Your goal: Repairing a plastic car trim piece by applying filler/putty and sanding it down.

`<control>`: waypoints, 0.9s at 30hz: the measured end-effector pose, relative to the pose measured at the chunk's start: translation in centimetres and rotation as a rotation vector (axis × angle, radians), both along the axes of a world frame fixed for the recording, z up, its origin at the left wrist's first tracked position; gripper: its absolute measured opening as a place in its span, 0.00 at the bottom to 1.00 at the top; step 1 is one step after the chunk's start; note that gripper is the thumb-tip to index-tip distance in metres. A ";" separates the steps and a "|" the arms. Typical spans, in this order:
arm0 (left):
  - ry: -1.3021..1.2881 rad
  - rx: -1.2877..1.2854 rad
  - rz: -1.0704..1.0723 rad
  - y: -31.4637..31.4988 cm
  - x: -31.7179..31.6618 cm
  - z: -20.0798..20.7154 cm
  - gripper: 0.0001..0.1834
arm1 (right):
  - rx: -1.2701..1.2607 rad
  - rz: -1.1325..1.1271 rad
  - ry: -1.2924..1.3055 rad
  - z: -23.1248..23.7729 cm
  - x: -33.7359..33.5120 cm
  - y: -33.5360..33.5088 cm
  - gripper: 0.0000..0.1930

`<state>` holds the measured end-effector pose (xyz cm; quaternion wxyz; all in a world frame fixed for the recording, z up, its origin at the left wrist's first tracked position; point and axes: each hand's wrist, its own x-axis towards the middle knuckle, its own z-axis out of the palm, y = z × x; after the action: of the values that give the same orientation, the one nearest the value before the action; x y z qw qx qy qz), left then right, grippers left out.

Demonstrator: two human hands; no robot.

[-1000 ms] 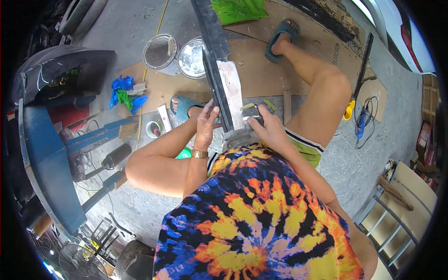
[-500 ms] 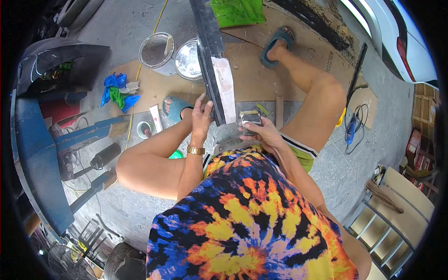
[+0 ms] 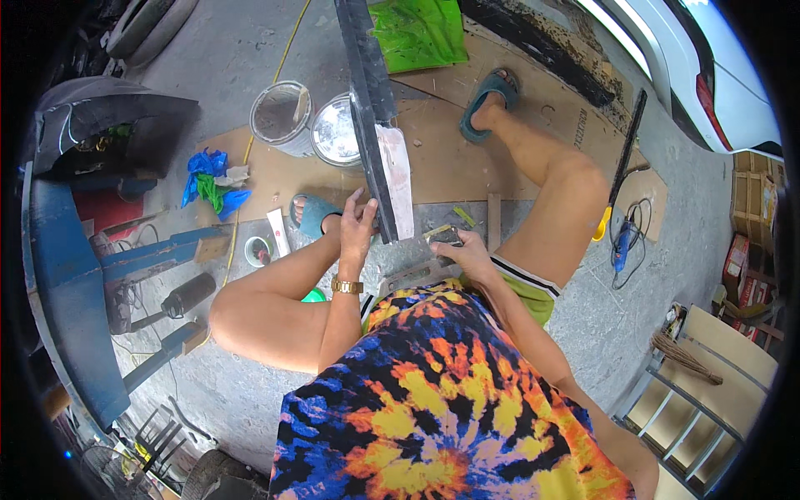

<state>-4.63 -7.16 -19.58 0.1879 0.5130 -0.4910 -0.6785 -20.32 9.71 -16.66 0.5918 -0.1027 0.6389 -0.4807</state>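
A long dark panel point(image 3: 367, 92) stretches away from me, with a pale pinkish-white coated patch point(image 3: 396, 171) on its near end. My left hand point(image 3: 357, 229) grips the panel's left edge near that end, fingers against its side. Just right of the near end, my right hand point(image 3: 468, 254) is closed around a small dark flat block point(image 3: 446, 237) with a yellowish edge; its exact kind is unclear. The block and the coated patch are apart. My fingers hide part of the block.
An open can point(image 3: 281, 112) and a shiny round lid point(image 3: 336, 129) lie beyond my left foot. Crumpled blue and green plastic point(image 3: 212, 183), a white tube point(image 3: 277, 232) and a small cup point(image 3: 257, 250) are at left. A corded blue tool point(image 3: 622, 246) lies right, near a white car point(image 3: 717, 75).
The right hand has lowered and turned the block, so less of its face shows. The panel's near end sits slightly lower, with the left hand still on it.
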 end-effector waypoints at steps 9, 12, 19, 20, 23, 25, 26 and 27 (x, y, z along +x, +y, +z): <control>-0.080 -0.119 -0.066 0.1 1.1 -1.7 0.33 | -0.114 0.099 0.180 -2.8 0.5 0.6 0.15; -0.038 -0.107 -0.018 0.3 1.6 -3.0 0.34 | -0.063 0.091 0.133 -2.6 0.6 0.6 0.14; -0.142 -0.668 0.023 2.0 1.3 0.1 0.24 | -0.138 0.011 0.147 -2.3 0.5 0.7 0.11; -0.115 -0.652 0.033 2.6 1.1 1.8 0.22 | -0.164 -0.057 0.102 -2.0 0.3 0.8 0.10; -0.049 -0.593 -0.210 5.5 0.8 6.5 0.16 | -0.194 -0.296 -0.207 1.7 0.7 0.1 0.09; -0.015 -0.572 -0.267 7.3 -0.4 7.5 0.12 | -0.185 -0.336 -0.267 2.2 0.8 0.3 0.10; 0.004 -0.586 -0.303 8.0 -1.0 7.8 0.11 | -0.227 -0.369 -0.340 2.4 1.0 0.1 0.11; 0.024 -0.600 -0.339 8.5 -1.3 7.9 0.09 | -0.270 -0.402 -0.411 2.7 1.2 0.1 0.12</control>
<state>-5.97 1.38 -11.68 0.2209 0.3382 -0.7447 -0.5313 -19.11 9.81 -13.99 0.5828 0.0471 0.4436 -0.6792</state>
